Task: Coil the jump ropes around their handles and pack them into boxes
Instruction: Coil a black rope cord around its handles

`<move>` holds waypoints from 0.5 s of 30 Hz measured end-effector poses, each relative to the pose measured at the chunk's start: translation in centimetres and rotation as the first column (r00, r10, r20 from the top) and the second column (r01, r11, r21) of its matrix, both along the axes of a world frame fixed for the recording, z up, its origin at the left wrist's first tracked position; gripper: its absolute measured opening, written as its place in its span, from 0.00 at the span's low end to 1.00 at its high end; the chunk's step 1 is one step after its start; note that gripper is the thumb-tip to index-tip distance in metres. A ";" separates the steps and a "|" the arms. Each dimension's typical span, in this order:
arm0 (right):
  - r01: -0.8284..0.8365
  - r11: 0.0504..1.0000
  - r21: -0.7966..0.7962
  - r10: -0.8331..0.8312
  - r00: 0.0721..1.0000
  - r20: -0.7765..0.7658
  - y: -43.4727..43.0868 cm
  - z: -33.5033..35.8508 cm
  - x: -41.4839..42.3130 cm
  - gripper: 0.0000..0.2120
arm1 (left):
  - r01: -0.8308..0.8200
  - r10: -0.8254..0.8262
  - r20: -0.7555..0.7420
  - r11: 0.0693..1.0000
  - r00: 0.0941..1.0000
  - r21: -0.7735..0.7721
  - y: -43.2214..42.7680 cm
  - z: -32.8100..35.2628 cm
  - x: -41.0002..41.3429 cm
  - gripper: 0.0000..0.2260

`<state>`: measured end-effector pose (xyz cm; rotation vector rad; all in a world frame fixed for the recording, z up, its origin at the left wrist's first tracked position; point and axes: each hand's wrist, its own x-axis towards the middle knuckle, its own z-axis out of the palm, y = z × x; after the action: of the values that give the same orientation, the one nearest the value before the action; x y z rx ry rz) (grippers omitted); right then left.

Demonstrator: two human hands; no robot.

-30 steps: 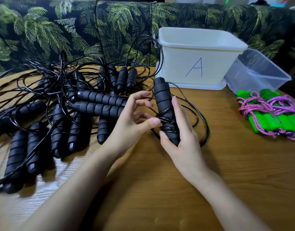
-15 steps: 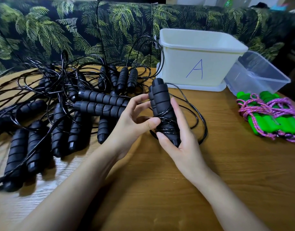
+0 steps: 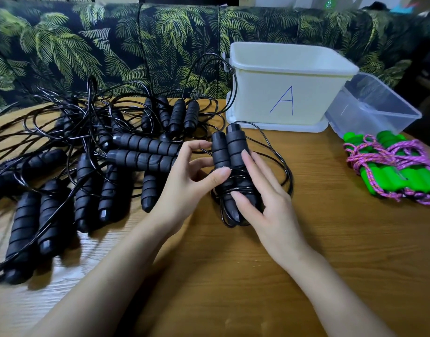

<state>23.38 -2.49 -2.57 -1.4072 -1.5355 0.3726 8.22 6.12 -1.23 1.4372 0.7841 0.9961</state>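
Observation:
A pair of black foam handles [image 3: 227, 152] with black cord wound round their middle stands tilted at the table's centre. My right hand [image 3: 262, 203] grips the handles from the right, fingers across the lower half. My left hand [image 3: 184, 181] holds them from the left, thumb pressed on the wound cord, index finger pinching a strand. Loose loops of the same cord [image 3: 279, 166] lie on the table behind the handles. A white box marked A [image 3: 284, 86] stands just beyond.
A tangle of several black jump ropes [image 3: 87, 161] covers the table's left half. A tilted clear plastic box [image 3: 372, 103] leans beside the white box. Green-handled ropes with pink cord [image 3: 398, 169] lie at the right edge. A palm-print sofa [image 3: 112, 45] backs the wooden table [image 3: 257, 276].
The handle pair has turned so that both handles show side by side. My left thumb has moved onto the wound cord. My right fingers have spread across the handles' front.

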 end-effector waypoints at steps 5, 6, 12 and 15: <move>-0.073 0.997 -0.033 0.071 0.997 -0.036 0.0 0.0 0.5 0.28 | 0.021 -0.018 0.059 0.998 0.998 -0.052 -0.1 0.4 -0.3 0.21; -0.089 0.995 -0.041 0.088 0.995 -0.040 0.0 0.1 0.6 0.27 | 0.027 -0.023 0.074 0.998 0.997 -0.054 -0.2 0.5 -0.3 0.21; -0.065 0.997 -0.034 0.067 0.996 0.055 0.0 0.1 0.4 0.25 | -0.007 0.011 0.131 0.999 0.991 -0.036 -0.4 0.8 0.0 0.21; 0.063 0.997 0.051 -0.075 0.955 0.288 0.1 0.4 0.3 0.26 | -0.068 0.067 0.147 0.998 0.987 -0.003 -0.5 1.0 0.1 0.22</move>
<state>23.63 -2.42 -2.19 -1.5291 -1.7123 0.0921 8.29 5.62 -0.22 1.3295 0.7272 1.1418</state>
